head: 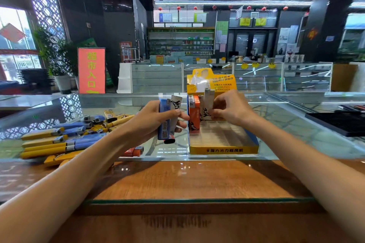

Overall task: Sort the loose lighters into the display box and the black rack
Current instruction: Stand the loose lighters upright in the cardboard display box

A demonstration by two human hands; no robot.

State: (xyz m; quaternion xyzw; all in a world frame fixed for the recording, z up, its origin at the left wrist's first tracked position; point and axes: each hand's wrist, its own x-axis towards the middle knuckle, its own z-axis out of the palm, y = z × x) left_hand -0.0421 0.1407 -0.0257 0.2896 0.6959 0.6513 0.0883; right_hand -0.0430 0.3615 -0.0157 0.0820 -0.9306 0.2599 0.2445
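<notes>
Lighters (pixel 164 122) in curled left hand (pixel 150 120), right hand (pixel 230 109)

Left hand (pixel 152 120) and right hand (pixel 233 109) both extended forward, curled in grip.

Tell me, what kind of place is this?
Probably a shop, seen from its glass counter: stocked shelves at the back, glass display cases, and a yellow display box of lighters.

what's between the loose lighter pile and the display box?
Head view: the left hand, gripping a bundle of lighters, sits over that gap. Below it one orange lighter lies on the glass countertop.
</notes>
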